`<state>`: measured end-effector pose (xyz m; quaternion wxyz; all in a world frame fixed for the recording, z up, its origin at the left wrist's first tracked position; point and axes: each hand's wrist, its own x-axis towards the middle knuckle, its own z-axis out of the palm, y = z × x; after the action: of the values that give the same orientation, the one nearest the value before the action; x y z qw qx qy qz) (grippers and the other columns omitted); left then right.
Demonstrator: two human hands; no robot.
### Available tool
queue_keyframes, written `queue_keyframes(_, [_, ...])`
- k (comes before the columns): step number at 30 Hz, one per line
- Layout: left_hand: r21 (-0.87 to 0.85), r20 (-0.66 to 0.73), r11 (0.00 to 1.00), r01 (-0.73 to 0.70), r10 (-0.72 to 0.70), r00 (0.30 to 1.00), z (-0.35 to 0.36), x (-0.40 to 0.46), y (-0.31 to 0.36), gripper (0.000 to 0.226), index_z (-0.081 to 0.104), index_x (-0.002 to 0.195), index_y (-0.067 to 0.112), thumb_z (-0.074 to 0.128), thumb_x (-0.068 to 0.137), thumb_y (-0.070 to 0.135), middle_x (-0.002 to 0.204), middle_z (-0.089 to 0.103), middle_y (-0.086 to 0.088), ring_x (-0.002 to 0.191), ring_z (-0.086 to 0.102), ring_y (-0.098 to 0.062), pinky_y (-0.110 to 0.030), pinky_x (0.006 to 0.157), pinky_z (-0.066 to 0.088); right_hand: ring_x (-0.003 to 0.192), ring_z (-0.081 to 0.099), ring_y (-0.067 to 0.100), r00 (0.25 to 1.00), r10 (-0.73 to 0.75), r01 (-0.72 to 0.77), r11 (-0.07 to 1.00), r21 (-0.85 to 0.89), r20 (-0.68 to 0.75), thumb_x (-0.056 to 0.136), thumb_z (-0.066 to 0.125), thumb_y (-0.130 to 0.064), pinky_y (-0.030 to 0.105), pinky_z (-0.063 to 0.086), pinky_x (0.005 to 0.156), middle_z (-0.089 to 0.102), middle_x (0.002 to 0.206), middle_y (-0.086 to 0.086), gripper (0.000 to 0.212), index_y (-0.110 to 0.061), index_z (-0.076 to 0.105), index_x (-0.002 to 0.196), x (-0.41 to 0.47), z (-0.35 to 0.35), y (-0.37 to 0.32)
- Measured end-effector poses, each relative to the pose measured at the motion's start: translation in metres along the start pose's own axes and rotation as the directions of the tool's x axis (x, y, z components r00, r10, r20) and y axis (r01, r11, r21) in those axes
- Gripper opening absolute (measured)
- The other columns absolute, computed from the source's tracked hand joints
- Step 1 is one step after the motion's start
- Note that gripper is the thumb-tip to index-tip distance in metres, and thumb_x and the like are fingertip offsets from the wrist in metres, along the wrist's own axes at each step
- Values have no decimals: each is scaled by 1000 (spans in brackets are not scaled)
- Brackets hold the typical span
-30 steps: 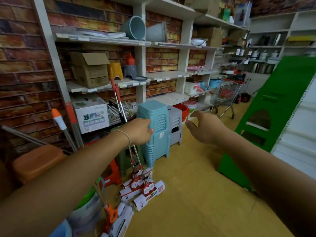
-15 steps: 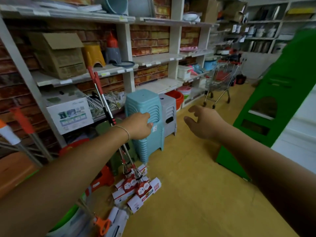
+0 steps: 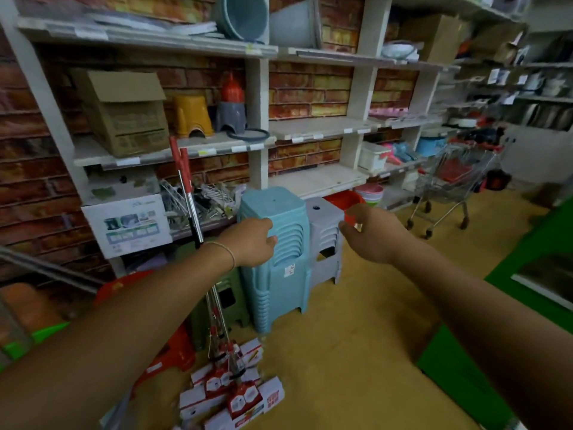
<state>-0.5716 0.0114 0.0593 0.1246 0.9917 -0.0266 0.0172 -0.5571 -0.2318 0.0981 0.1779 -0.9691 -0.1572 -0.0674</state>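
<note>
Past the white box (image 3: 127, 225) on the low shelf and the red-handled mops (image 3: 190, 193) leaning beside it, the left hand (image 3: 251, 242) grips the stack of blue stools (image 3: 279, 274), fingers curled on its upper left edge. The stack stands on the floor (image 3: 356, 336), touching the shorter stack of grey stools (image 3: 325, 243). At the grey stack's upper right corner the right hand (image 3: 372, 234) hovers, fingers loosely spread and holding nothing, with a shopping cart (image 3: 449, 184) farther right.

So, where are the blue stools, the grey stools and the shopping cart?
blue stools (image 3: 279, 207), head view, top seat.
grey stools (image 3: 325, 214), head view, top seat.
shopping cart (image 3: 449, 178), head view, wire basket.
</note>
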Motion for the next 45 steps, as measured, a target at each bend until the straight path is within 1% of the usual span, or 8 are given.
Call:
queue_keyframes(8, [-12, -13, 996, 84, -84, 996, 9, 66, -35, 20, 58, 102, 18, 49, 96, 34, 114, 62, -9, 102, 58, -26, -30, 83, 45, 118, 58, 26, 997, -55, 50, 995, 83, 61, 98, 50, -40, 32, 45, 95, 62, 130, 11, 50, -13, 48, 140, 79, 43, 16])
queue_keyframes(12, [-18, 30, 994, 111, -110, 993, 22, 111, -66, 15, 44, 80, 29, 46, 92, 38, 107, 63, -8, 88, 55, -22, -30, 74, 42, 117, 59, 25, 995, -40, 28, 993, 118, 96, 97, 51, -40, 35, 47, 99, 61, 131, 9, 48, -16, 49, 139, 121, 73, 17])
queue_keyframes(19, [-41, 113, 986, 159, -154, 982, 36, 214, -113, 41, 51, 130, 13, 49, 97, 38, 133, 55, -14, 118, 55, -31, -31, 88, 43, 120, 57, 27, 988, -15, 5, 998, 62, 157, 98, 49, -39, 37, 46, 101, 59, 134, 10, 48, -16, 47, 140, 217, 107, 14])
queue_keyframes(27, [-73, 101, 980, 185, -177, 979, 31, 283, -186, 32, 56, 115, 14, 49, 93, 37, 110, 57, -8, 100, 56, -24, -26, 82, 43, 122, 56, 26, 972, -95, 82, 994, 67, 216, 99, 49, -39, 32, 43, 101, 61, 132, 10, 47, -15, 48, 140, 333, 158, -31])
queue_keyframes(30, [-89, 112, 965, 246, -236, 965, 34, 288, -220, 35, 56, 112, 18, 47, 89, 43, 117, 60, -9, 100, 58, -25, -37, 88, 52, 120, 56, 26, 954, -153, 129, 986, 104, 259, 99, 49, -38, 31, 42, 100, 62, 127, 11, 47, -14, 48, 139, 366, 185, -56])
queue_keyframes(33, [-87, 103, 931, 354, -345, 933, 38, 290, -258, 33, 54, 120, 12, 51, 96, 34, 125, 56, -10, 109, 57, -28, -31, 86, 47, 118, 58, 29, 931, -230, 198, 971, 137, 285, 98, 51, -37, 31, 42, 99, 62, 128, 13, 44, -14, 52, 135, 398, 214, -85])
queue_keyframes(39, [-188, 19, 827, 530, -537, 843, 55, 285, -330, 27, 61, 116, 13, 53, 92, 23, 118, 63, -13, 105, 60, -30, -28, 82, 47, 111, 60, 33, 826, -412, 347, 909, 230, 385, 97, 53, -31, 33, 47, 93, 67, 114, 14, 30, -8, 63, 113, 460, 279, -132])
queue_keyframes(45, [-253, -177, 710, 658, -702, 689, 74, 304, -364, 32, 64, 117, 10, 55, 86, 14, 111, 69, -17, 104, 64, -35, -34, 85, 51, 104, 63, 27, 623, -599, 495, 800, 340, 503, 97, 50, -33, 32, 49, 90, 68, 106, 10, 32, -8, 63, 111, 541, 358, -176])
